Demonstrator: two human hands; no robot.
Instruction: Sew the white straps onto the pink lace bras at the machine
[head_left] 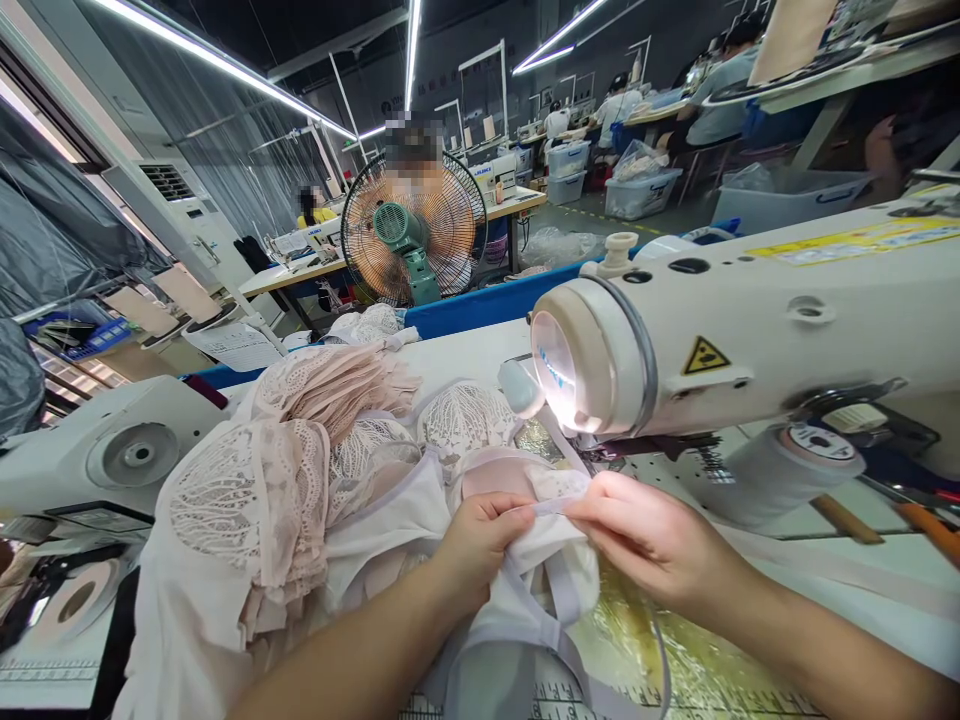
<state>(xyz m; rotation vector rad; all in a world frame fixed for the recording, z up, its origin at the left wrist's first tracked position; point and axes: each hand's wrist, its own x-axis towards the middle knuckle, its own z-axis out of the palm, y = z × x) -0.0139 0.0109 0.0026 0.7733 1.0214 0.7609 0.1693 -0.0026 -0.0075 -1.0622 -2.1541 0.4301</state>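
Observation:
Between my two hands a white and pale pink lace bra (555,560) is held by its edge, in front of the sewing machine (720,310). My left hand (484,540) pinches the edge between thumb and fingers. A short way to the right, my right hand (637,530) pinches the same edge, just below the machine's lit head. Lavender-grey straps hang from the bra toward the table. To the left lies a heap of lace bras (247,500), with a stack of pink lace pieces (330,385) on top. The needle area is mostly hidden.
A grey thread cone (787,470) stands under the machine arm, near an orange-handled tool (930,530). A ruler scale (570,695) runs along the front edge. Another machine (112,450) is at left. Beyond the table are a large fan (412,225), plastic bins (641,190) and people at machines.

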